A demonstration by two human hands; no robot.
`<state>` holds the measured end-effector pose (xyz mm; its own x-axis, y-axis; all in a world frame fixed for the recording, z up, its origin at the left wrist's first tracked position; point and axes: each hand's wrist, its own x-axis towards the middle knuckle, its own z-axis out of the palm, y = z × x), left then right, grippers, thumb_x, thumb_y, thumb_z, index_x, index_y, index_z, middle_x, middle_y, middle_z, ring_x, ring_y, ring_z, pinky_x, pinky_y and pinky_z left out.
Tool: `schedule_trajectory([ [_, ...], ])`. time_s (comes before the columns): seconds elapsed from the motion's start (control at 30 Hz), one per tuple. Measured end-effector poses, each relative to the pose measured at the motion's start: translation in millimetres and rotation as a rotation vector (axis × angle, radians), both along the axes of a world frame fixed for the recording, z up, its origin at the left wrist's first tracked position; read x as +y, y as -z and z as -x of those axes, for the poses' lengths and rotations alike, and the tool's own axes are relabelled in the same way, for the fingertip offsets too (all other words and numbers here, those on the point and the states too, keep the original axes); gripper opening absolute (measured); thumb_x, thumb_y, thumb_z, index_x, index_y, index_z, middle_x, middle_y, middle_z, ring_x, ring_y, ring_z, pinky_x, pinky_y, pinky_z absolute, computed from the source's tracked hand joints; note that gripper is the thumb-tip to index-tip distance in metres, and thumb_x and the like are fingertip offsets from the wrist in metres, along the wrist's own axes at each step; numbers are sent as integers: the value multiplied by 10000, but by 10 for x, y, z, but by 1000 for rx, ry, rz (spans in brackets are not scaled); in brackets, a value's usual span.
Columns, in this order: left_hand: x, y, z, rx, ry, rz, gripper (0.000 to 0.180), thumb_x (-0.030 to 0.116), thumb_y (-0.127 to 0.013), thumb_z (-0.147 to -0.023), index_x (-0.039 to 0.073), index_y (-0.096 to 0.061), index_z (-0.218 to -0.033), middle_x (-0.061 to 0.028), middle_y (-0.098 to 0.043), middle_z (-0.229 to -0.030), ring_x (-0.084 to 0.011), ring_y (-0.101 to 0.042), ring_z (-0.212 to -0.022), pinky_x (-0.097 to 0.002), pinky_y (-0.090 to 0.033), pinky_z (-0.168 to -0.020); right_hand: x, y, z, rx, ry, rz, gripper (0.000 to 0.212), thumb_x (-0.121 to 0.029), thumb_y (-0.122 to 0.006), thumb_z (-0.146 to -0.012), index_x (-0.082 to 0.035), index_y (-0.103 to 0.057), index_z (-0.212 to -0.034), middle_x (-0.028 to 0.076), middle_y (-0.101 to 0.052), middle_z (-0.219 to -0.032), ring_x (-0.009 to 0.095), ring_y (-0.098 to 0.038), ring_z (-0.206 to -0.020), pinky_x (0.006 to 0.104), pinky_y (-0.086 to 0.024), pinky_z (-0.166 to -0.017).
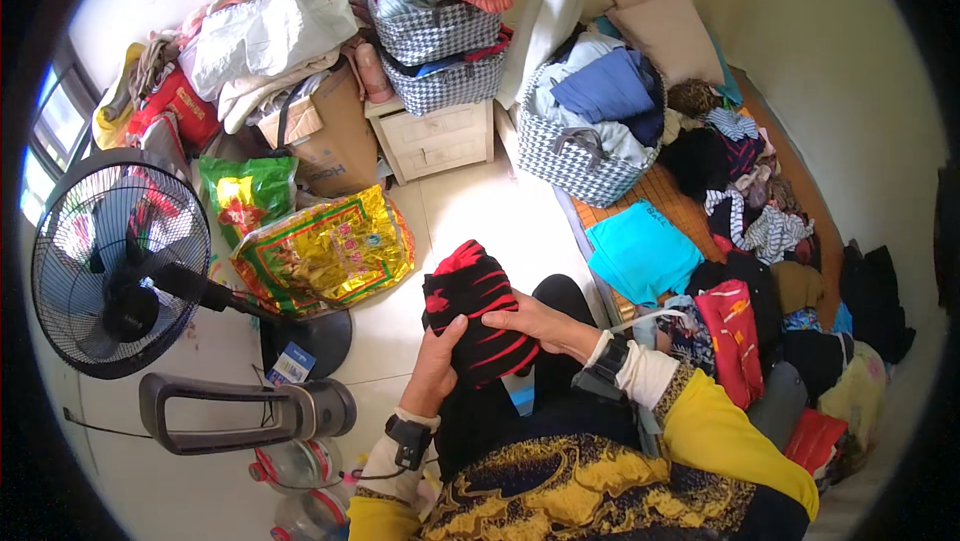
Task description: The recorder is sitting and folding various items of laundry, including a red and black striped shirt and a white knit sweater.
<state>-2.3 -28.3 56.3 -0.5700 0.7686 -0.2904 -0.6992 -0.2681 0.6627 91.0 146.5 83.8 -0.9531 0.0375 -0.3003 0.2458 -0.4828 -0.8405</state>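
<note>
A black garment with red stripes [474, 303] is folded into a thick bundle over my lap. My left hand [434, 369] grips its lower left edge from below. My right hand [545, 325] lies flat across its right side, fingers pressing on the cloth. Both wrists carry dark bands, and my sleeves are yellow with white cuffs. My dark-trousered knee [566, 299] shows just behind the bundle.
A black standing fan [115, 263] and a grey handled appliance [255, 409] stand at my left. Shiny yellow [330, 251] and green [247, 193] bags lie ahead. Checked baskets of clothes [575, 156] sit by a small white cabinet [440, 138]. Loose clothes, including a turquoise piece [640, 253], cover a mat on the right.
</note>
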Motion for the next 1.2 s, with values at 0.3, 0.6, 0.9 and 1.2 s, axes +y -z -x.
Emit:
schedule_trajectory([
  [0.3, 299, 254, 570, 287, -182, 26, 499, 385, -466, -1040, 46, -424, -1404, -97, -567, -1315, -180, -559, -1178, -333, -454, -978, 504, 275, 787, -102, 93, -1, 387, -99, -712, -838, -16, -592, -1197, 80, -671, -1079, 172, -650, -952, 319, -531, -870],
  [0.6, 346, 593, 1821, 117, -335, 298, 288, 285, -472, -1046, 31, -574, -1136, -87, -673, -941, -181, -663, -864, -313, -526, -819, 1425, 75, 2046, 58, 306, -170, 412, -104, -717, -844, -32, -565, -1220, 47, -649, -1101, 146, -610, -1006, 317, -491, -938],
  [0.9, 604, -394, 2190, 7, -319, 332, 207, 216, -529, -1019, 36, -597, -1095, -92, -680, -929, -177, -667, -855, -313, -541, -822, 1623, -740, 2178, -95, 283, -137, 379, -79, -674, -839, -27, -576, -1201, 51, -644, -1085, 142, -608, -987, 310, -491, -914],
  [1.2, 994, -1315, 2582, 3, -248, 414, 221, 238, -549, -1009, 38, -590, -1092, -74, -676, -932, -184, -675, -853, -323, -542, -813, 1887, -1431, 2487, -131, 162, -124, 370, -69, -704, -831, -39, -585, -1180, 52, -659, -1073, 139, -618, -958, 307, -503, -893],
])
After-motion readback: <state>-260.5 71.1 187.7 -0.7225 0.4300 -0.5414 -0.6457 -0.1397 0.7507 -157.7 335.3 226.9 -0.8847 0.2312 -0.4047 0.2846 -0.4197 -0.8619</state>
